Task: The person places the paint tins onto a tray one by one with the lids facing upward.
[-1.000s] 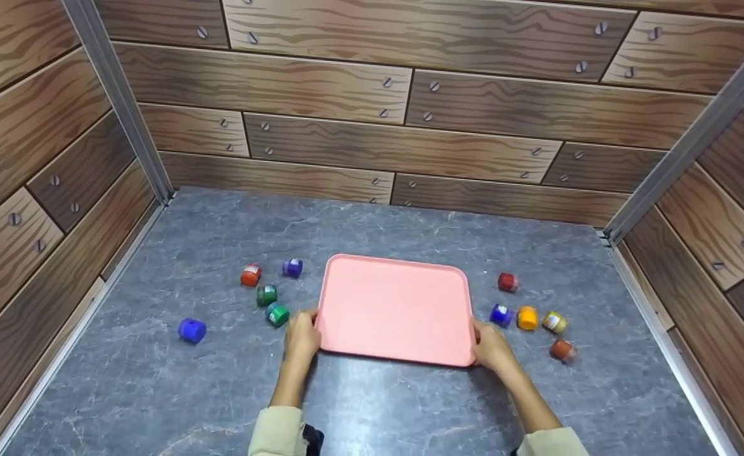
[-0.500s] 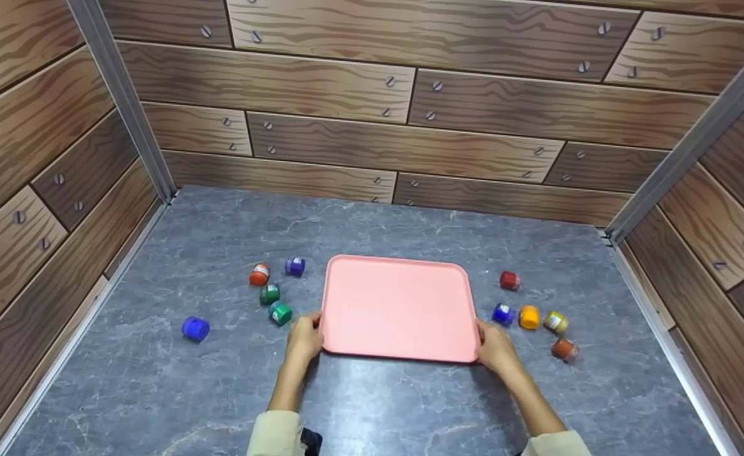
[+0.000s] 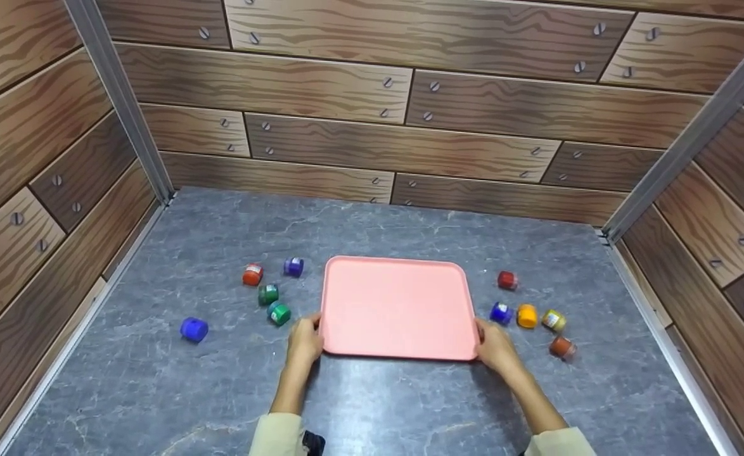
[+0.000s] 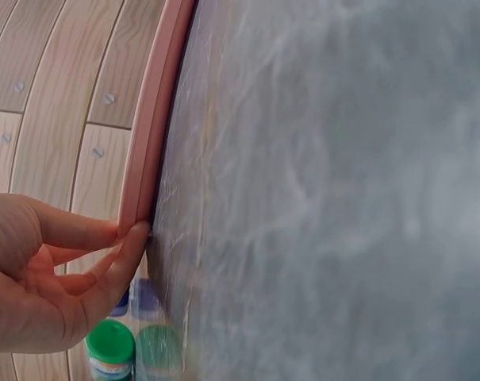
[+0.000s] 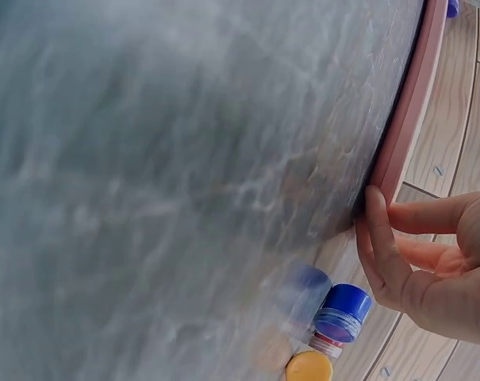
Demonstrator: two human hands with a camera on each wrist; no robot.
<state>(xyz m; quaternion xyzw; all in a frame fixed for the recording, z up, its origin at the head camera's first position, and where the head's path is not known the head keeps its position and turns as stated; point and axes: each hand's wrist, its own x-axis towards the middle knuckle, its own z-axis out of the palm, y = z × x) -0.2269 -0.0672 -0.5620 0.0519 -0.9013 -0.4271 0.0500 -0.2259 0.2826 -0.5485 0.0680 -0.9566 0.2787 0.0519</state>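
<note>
A pink rectangular tray lies flat in the middle of the grey marbled tabletop, nothing on it. My left hand pinches its left edge near the front corner. In the left wrist view, the thumb and fingers of that hand meet around the tray's rim. On the opposite side my right hand holds the right edge near its front corner. The right wrist view shows this hand's fingertips at the tray's rim.
Left of the tray lie small paint jars: orange-red, purple, two green, and a blue one farther out. To its right are red, blue, yellow-orange, yellow and brown jars. Wood-patterned walls enclose the table.
The tray has turned slightly, its front right corner shifting a little away from me, with both hands keeping their hold. The jars stay in place.
</note>
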